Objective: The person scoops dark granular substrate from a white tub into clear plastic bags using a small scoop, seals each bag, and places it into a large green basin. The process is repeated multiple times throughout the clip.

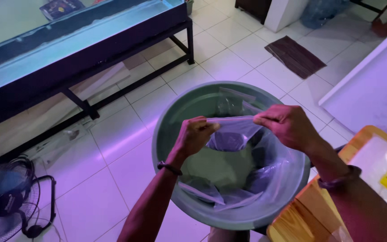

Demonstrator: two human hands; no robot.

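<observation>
A long glass tank (pixel 68 40) stands on a dark metal frame, a brown mat (pixel 295 55) lies on the white tiles, and a floor fan (pixel 5 197) sits nearby.

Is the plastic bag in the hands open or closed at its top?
Closed: both hands pull the plastic bag top edge flat and taut.
</observation>
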